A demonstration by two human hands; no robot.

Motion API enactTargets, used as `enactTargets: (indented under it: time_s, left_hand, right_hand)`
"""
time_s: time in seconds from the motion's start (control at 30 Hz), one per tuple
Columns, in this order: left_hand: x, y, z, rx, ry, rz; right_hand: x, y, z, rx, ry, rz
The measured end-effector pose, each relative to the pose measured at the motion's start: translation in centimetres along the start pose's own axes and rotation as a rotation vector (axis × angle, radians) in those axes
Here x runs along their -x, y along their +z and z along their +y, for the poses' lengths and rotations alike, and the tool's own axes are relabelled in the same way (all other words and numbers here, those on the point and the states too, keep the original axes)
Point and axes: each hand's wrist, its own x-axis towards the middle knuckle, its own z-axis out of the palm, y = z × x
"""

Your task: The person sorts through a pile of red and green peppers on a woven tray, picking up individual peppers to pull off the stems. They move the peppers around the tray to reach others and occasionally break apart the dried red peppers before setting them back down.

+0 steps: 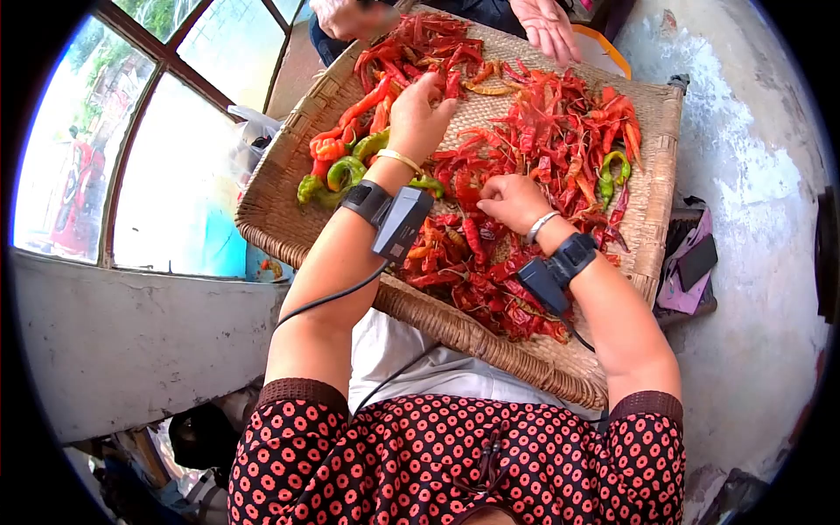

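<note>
My left hand point(420, 118) and right hand point(514, 206) curl over the tray point(652, 175), its rim point(490, 344) containing peppers point(547, 114); grips I can't tell.

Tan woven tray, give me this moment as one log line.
tan woven tray: wrinkled red peppers, curled green peppers | left hand: at peppers | right hand: fingertips together over peppers | both grips: unclear | co-worker's hands: far rim

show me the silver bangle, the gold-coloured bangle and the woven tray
silver bangle point(541, 225): head view, middle of its band
gold-coloured bangle point(401, 158): head view, middle of its band
woven tray point(516, 360): head view, braided rim nearest the wearer
</note>
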Motion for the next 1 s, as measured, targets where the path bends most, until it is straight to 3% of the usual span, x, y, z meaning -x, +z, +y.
enactTargets:
  time_s: [0.03, 0.07, 0.13, 0.17, 0.23, 0.37, 0.43, 0.47, 0.57, 0.63, 0.7, 0.77, 0.9, 0.97, 1.0]
  left_hand:
    - [-0.2, -0.4, 0.6, -0.201, 0.117, 0.135]
    - [-0.1, -0.7, 0.7, -0.205, 0.116, 0.134]
    - [0.0, -1.3, 1.1, -0.059, 0.004, -0.314]
    - [0.2, -1.3, 1.5, 0.076, -0.225, -0.490]
    - [1.1, -1.7, 3.8, 0.379, -0.423, -0.684]
    - [1.9, -1.2, 4.9, 0.377, -0.314, -0.916]
    - [1.7, -1.4, 5.0, 0.320, -0.308, -0.912]
    - [1.6, -1.6, 5.0, 0.264, -0.306, -0.908]
    - [1.1, -2.1, 4.4, 0.256, -0.329, -0.603]
    - [0.1, -1.9, 0.6, -0.248, -0.028, -0.154]
    - [0.6, -1.5, -0.8, -0.312, 0.068, -0.034]
    - [1.7, -1.5, -0.2, -0.175, 0.157, -0.253]
    - [3.5, -0.4, 2.3, -0.103, 0.231, -0.752]
    - [4.4, 0.1, 2.8, 0.082, 0.347, -0.793]
    - [4.1, -0.1, 3.9, 0.064, 0.251, -0.917]
  right_hand:
    - [-0.1, -0.3, 0.4, -0.076, -0.003, -0.021]
    - [-0.2, -0.9, 0.7, -0.147, -0.007, -0.029]
    - [-0.2, -2.8, 0.4, -0.360, 0.011, -0.032]
    - [-0.3, -3.5, 0.5, -0.414, 0.031, 0.018]
    - [-0.5, -4.6, 0.8, -0.499, 0.049, 0.113]
    - [0.5, -5.3, 0.0, -0.740, 0.132, 0.171]
    - [1.1, -4.9, -0.8, -0.749, 0.163, 0.164]
    - [1.5, -4.6, -1.3, -0.681, 0.155, 0.217]
    - [1.3, -2.6, 0.1, -0.489, -0.002, 0.259]
    - [3.3, -1.5, -2.2, 0.206, -0.183, 0.050]
    - [4.6, -0.3, -4.0, 0.583, -0.223, -0.001]
    - [4.7, 0.8, -3.9, 0.707, -0.206, -0.023]
    - [4.4, 0.9, -3.0, 0.653, -0.093, -0.095]
    - [4.3, 0.2, -1.9, 0.533, -0.101, -0.027]
    - [4.2, -0.6, -1.8, 0.495, -0.062, -0.015]
